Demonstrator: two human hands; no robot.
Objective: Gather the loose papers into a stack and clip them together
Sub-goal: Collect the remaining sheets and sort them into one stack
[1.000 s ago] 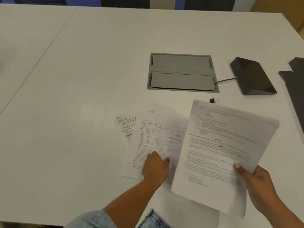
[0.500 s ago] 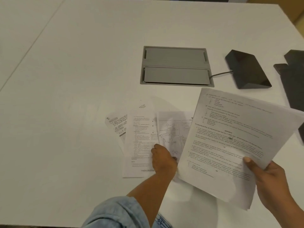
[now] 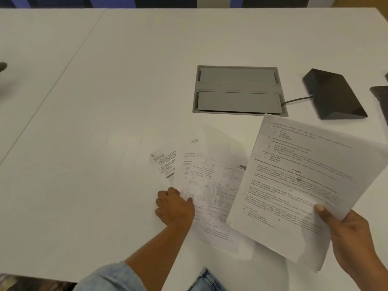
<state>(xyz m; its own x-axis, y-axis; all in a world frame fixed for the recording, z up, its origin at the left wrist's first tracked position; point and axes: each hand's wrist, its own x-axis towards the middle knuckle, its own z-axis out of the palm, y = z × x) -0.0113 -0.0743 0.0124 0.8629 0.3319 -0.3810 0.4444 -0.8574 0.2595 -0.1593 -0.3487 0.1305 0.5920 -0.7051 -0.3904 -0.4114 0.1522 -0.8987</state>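
White table under it all. At the left, my left hand pinches the near edge of the loose sheets, which lie fanned flat. To the right, my right hand pinches a bundle raised off the table. I judge I'm mid-gathering. Next the fan needs lifting and squaring against the bundle. No clip shows.

White table; white papers with black print and, seemingly, line diagrams. Grey hatch mid-table, black wedge towards the right edge. Pale blue denim sleeve.
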